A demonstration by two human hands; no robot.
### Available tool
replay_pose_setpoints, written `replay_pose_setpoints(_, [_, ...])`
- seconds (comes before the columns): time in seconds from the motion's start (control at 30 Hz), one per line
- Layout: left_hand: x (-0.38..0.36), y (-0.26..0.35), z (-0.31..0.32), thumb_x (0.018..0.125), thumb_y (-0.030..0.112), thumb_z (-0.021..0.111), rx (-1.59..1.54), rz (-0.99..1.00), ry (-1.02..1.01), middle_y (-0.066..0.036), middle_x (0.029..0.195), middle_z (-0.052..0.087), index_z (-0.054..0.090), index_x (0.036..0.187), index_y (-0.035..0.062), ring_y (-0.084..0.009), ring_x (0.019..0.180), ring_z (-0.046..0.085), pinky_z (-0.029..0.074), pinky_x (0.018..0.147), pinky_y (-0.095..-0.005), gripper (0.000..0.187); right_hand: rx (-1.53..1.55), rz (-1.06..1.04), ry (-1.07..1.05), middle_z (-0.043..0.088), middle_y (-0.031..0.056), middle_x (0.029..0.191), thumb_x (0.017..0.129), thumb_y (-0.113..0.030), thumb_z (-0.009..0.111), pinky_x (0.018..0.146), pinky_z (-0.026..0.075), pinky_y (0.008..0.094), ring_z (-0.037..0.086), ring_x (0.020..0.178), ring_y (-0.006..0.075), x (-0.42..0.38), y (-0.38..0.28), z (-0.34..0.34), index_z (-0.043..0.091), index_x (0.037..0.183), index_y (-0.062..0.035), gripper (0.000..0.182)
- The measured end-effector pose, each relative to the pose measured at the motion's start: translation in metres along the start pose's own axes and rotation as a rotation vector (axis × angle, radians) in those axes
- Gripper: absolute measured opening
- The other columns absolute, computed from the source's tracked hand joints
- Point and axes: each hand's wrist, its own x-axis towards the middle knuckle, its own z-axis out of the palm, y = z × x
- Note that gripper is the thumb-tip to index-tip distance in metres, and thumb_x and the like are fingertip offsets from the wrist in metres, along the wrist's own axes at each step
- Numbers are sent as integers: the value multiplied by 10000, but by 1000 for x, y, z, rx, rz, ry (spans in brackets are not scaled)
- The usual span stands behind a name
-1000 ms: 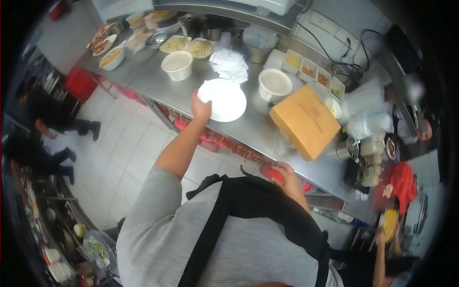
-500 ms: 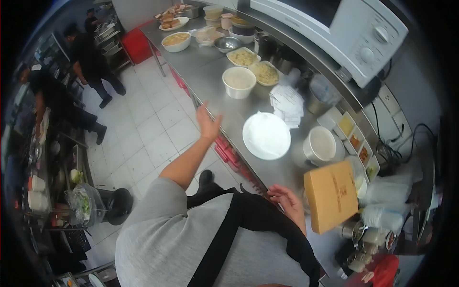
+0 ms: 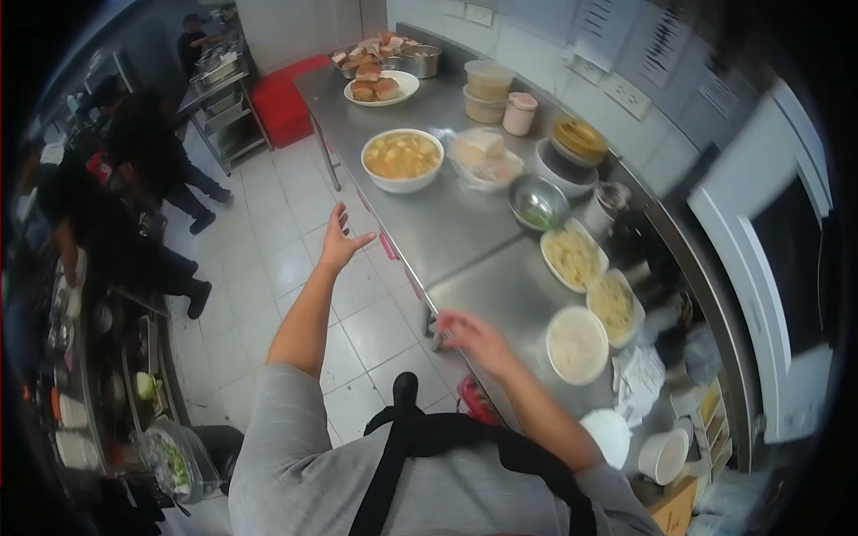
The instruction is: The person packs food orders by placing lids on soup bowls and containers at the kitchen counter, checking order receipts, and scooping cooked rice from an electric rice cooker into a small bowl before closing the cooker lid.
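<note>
Over the floor beside the steel counter (image 3: 465,268), my left hand (image 3: 341,241) is empty, fingers spread. My right hand (image 3: 474,339) is at the counter's front edge, slightly blurred, its fingers apart and nothing visible in it. Ahead of both hands, near the edge, stands a white bowl of yellow-orange soup (image 3: 402,161). To the right of my right hand are a white tub with pale contents (image 3: 577,345) and two white dishes of yellowish food (image 3: 575,255). A metal bowl (image 3: 538,202) sits behind them.
Bread rolls on a white plate (image 3: 382,88) are at the counter's far end. Plastic containers (image 3: 488,80) and a bagged item (image 3: 483,156) stand along the back. A microwave (image 3: 760,205) is at right. People in dark clothes (image 3: 152,152) stand at the left. A red box (image 3: 286,100) is beyond.
The view has swung toward the far end of the counter. My right hand has moved forward to the counter's edge, and my left hand remains raised, fingers apart. The people at left have shifted slightly.
</note>
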Motion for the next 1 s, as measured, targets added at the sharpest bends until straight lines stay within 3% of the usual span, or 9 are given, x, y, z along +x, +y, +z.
replay_pose_setpoints(0.1, [77,-7,1,552,215,853,11,21,-120,-198,1435,244,124,1401,-10,-333,1319,274,285,1058,-423,1142,-53,14,221,286,93,1447,932,-391,442,1066,232,357,244,1339,194,150,41,-44,270,1400,-61,598])
replay_pose_setpoints(0.17, [122,-10,1,518,213,866,44,45,-219,-198,1442,234,96,1411,-2,-326,1331,252,245,1082,-408,1199,197,65,272,176,94,1489,920,-461,427,1097,147,366,133,1375,185,223,41,-66,167,1427,-59,697])
replay_pose_setpoints(0.27, [170,-8,1,466,211,883,-11,79,-401,-187,1443,242,79,1422,25,-295,1344,230,206,1100,-386,1262,284,62,418,160,93,1492,906,-526,404,1102,129,349,115,1376,181,302,12,-80,144,1428,-50,752])
replay_pose_setpoints(0.4, [195,4,0,403,206,894,-151,100,-618,-115,1403,323,141,1418,54,-248,1318,278,218,1099,-368,1273,330,-97,479,236,99,1462,893,-570,388,1092,162,332,202,1347,193,360,-4,-92,224,1409,-47,753])
replay_pose_setpoints(0.57, [185,-5,9,359,225,903,-304,139,-530,-89,1377,354,185,1409,53,-235,1297,313,242,1088,-362,1283,220,-158,578,310,146,1420,901,-571,345,1072,200,319,279,1312,237,369,-1,-88,309,1373,-13,732])
replay_pose_setpoints(0.67, [168,6,12,343,233,907,-324,119,-502,-88,1368,365,189,1408,61,-237,1288,328,259,1082,-362,1297,314,-192,674,387,98,1363,905,-541,393,1041,274,321,362,1255,207,356,-11,-70,354,1349,-32,677])
replay_pose_setpoints(0.73, [155,13,12,345,230,907,-303,129,-503,-91,1361,375,191,1405,61,-241,1280,341,270,1078,-362,1290,289,-193,694,393,123,1351,915,-530,360,1042,262,320,356,1253,219,348,5,-72,378,1328,-16,660])
replay_pose_setpoints(0.83, [122,31,6,347,223,906,-108,135,-438,-95,1328,409,198,1399,63,-244,1257,374,297,1065,-363,1279,267,-266,709,422,137,1316,931,-494,350,1034,271,317,374,1233,221,316,4,-58,403,1304,-3,618])
replay_pose_setpoints(1.0, [52,91,-5,392,254,904,-65,133,-494,-94,1264,456,282,1340,56,-229,1191,441,353,1022,-367,1151,314,-327,741,477,138,1260,942,-452,369,1004,314,314,431,1180,214,232,-25,-28,419,1289,-9,565])
